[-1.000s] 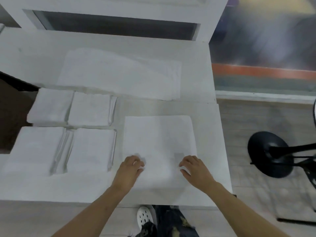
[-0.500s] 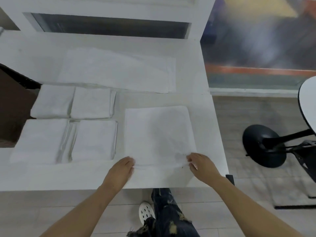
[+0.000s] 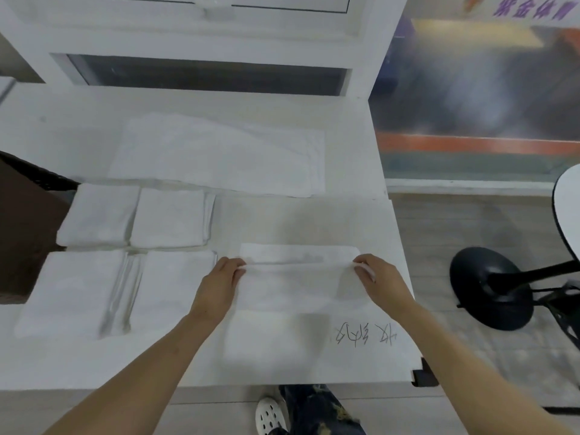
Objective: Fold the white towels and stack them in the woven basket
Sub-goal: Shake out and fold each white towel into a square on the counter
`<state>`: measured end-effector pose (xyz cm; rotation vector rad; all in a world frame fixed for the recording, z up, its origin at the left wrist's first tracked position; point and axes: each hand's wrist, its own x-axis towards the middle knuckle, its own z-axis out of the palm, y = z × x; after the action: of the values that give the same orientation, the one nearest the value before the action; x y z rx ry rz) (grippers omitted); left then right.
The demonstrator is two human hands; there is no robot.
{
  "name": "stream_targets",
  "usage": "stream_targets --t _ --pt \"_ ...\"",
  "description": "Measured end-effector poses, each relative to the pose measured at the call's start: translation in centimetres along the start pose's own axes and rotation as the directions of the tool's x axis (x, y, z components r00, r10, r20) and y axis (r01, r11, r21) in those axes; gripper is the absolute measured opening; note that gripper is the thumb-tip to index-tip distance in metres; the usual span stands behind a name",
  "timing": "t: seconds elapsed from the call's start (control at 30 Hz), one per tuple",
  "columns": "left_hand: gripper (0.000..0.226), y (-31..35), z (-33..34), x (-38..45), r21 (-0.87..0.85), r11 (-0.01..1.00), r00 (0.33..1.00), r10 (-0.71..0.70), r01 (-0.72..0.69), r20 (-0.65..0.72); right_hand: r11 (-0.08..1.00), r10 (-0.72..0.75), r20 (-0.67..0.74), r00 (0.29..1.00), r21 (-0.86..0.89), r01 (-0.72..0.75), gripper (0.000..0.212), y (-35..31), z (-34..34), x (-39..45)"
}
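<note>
A white towel [image 3: 298, 287] lies on the white table [image 3: 370, 221] in front of me, its near half folded over towards the far edge. My left hand [image 3: 219, 284] pinches the folded edge at its left corner and my right hand [image 3: 381, 281] pinches it at the right corner. A strip of the lower layer [image 3: 298, 253] shows beyond the fold. Several folded white towels [image 3: 169, 222] lie in two rows to the left. A larger spread towel [image 3: 219, 155] lies further back. The dark woven basket [image 3: 28, 221] sits at the far left, mostly cut off.
Handwritten marks [image 3: 365, 335] are on the table near its front right corner. A black round stand base [image 3: 489, 287] and a white round tabletop [image 3: 568, 208] stand on the floor to the right. A white cabinet [image 3: 204, 42] rises behind the table.
Both hands took the near edge of the flat towel and carried it away from me, folding the towel roughly in half. The writing on the table came into view.
</note>
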<state>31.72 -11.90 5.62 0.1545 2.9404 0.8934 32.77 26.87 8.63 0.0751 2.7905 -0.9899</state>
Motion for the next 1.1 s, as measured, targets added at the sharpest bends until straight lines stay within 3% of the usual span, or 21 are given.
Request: stream_targets --t 0.37,0.5,0.6,0.7,0.77,0.87,1.0,1.1 --pt "0.026 -0.8 2.4 8.6 0.007 0.997 0.997 -0.081 0.081 0.019 0.976 0.049 0.080 0.996 -0.217 -0.031 0.028 1.9 1.7 8.7" --pt "0.029 -0.4 4.2 8.3 0.160 0.986 0.998 -0.045 0.050 -0.035 0.936 -0.122 0.079 0.989 -0.323 0.141 0.037 1.9 4.1 9.6" --pt "0.027 0.6 6.1 6.0 0.314 0.944 0.994 0.107 -0.098 -0.010 0.901 -0.237 0.230 0.944 -0.311 0.302 0.041 0.8 6.5 10.2" --pt "0.040 1.4 8.3 3.1 0.364 0.909 0.976 0.162 -0.205 0.143 0.855 -0.261 0.411 0.873 -0.322 0.407 0.050 0.4 8.4 10.3" --pt "0.047 1.2 9.5 1.8 0.392 0.895 0.965 0.128 -0.213 0.230 0.840 -0.199 0.446 0.873 -0.381 0.387 0.055 0.6 8.7 9.8" --pt "0.056 1.4 10.1 2.0 0.441 0.879 0.961 0.061 -0.180 0.270 0.829 -0.123 0.377 0.918 -0.469 0.304 0.056 0.9 8.2 8.3" --pt "0.053 2.8 9.7 3.1 0.431 0.902 0.971 -0.076 -0.030 0.227 0.891 0.035 0.320 0.947 -0.439 0.116 0.058 1.0 7.8 5.4" --pt "0.048 4.3 9.1 3.5 0.351 0.928 0.964 -0.196 0.123 0.181 0.919 0.087 0.342 0.936 -0.389 0.057 0.058 1.1 7.9 4.0"
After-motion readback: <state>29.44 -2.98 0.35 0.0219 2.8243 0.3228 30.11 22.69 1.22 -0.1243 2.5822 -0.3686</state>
